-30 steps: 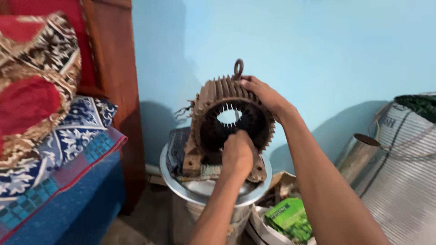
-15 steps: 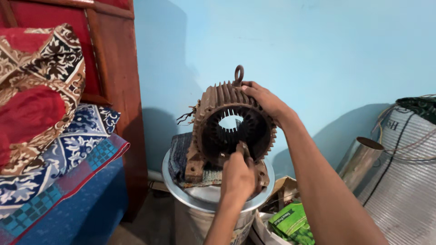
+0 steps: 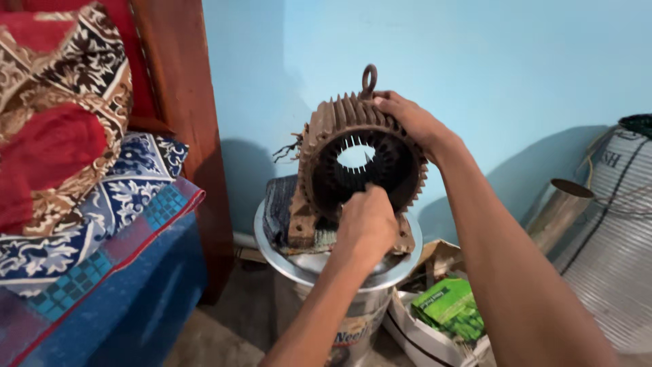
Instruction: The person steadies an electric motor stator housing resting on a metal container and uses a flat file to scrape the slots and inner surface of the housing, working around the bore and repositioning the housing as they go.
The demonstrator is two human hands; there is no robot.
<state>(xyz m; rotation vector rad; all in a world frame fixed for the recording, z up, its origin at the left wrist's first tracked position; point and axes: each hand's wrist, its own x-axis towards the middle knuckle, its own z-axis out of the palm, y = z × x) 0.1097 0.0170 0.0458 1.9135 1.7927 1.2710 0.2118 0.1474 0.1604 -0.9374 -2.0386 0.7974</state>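
A rusty, finned motor housing [image 3: 326, 129] with an empty toothed bore and a lifting eye [image 3: 369, 78] stands upright on a folded cloth [image 3: 278, 211]. The cloth lies on a steel drum [image 3: 299, 268]. My right hand [image 3: 407, 119] grips the fins at the housing's top right. My left hand [image 3: 367, 228] is at the lower front edge of the bore, its back towards me and its fingers curled. Whether those fingers hold anything is hidden.
Patterned bedding [image 3: 61, 136] is piled on the left against a wooden bed frame [image 3: 183, 102]. Right of the drum are an open box [image 3: 414, 333] with a green packet [image 3: 448, 306], a steel tube [image 3: 560, 207] and a white woven sack [image 3: 611, 258]. A blue wall is close behind.
My left hand dipped to the lower rim of the bore and came back up a little. My right hand stayed on top of the housing. The view shifted slightly.
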